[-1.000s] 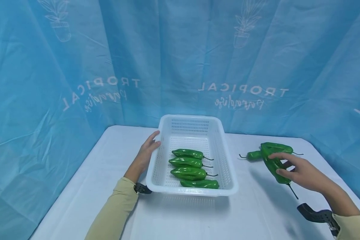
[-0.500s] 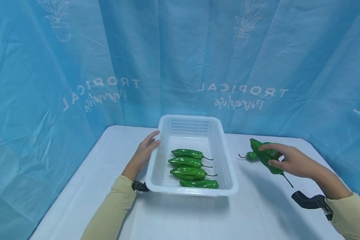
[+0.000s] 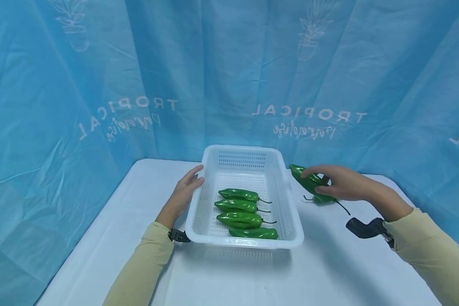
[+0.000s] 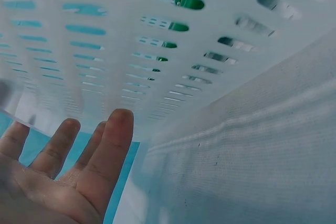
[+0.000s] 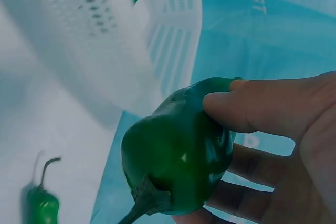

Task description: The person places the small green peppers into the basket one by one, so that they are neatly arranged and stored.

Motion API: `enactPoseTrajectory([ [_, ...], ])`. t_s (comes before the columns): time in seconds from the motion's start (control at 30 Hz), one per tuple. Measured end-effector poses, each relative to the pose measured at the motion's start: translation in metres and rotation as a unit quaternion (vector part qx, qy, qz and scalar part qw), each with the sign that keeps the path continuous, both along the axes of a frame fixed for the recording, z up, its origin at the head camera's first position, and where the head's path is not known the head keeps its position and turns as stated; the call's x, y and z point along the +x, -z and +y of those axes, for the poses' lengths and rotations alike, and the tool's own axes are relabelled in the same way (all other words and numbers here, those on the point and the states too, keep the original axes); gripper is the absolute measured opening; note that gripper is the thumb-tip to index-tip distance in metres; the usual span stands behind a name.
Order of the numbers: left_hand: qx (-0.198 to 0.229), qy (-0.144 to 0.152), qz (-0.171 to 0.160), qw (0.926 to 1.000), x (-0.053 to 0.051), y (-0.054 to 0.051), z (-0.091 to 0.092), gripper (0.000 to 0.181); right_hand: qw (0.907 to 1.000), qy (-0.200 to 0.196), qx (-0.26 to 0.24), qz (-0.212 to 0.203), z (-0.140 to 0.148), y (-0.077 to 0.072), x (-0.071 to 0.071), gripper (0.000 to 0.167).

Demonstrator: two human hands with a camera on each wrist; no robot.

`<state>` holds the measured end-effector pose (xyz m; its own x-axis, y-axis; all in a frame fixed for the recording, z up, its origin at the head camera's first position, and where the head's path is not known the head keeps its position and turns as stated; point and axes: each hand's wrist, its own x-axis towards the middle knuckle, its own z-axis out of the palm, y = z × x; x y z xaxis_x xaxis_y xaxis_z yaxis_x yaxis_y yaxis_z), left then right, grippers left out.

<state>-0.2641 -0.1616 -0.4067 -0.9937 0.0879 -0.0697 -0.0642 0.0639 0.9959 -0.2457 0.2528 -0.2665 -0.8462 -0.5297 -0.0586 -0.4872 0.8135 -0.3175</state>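
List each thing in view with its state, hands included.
Basket: upright, holding four peppers
Peppers in the basket: lying side by side
Held pepper: raised, stem on
Pepper on the table: lying, partly hidden in the head view
Left hand: against the basket's side
Right hand: gripping a pepper
Curtain: hanging, creased

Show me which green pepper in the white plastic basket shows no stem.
The glossy green pepper nearest the front edge of the white perforated plastic basket; the other three peppers inside show thin stems.

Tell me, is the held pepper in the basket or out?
Out: the held pepper is beyond the right rim of the basket; the right wrist view shows this too.
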Motion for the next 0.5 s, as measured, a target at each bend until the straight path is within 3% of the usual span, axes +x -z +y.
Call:
enactPoseTrajectory([
  [0.17,0.007,0.003,0.003,1.0,0.0,0.0,-0.002,0.056,0.9993,-0.029,0.012,0.019,-0.025,-0.006,-0.006,0.038],
  [0.5,0.014,0.011,0.009,0.9998,0.002,-0.002,-0.002,0.058,0.9966,-0.077,0.029,0.001,-0.058,-0.006,-0.021,0.04],
])
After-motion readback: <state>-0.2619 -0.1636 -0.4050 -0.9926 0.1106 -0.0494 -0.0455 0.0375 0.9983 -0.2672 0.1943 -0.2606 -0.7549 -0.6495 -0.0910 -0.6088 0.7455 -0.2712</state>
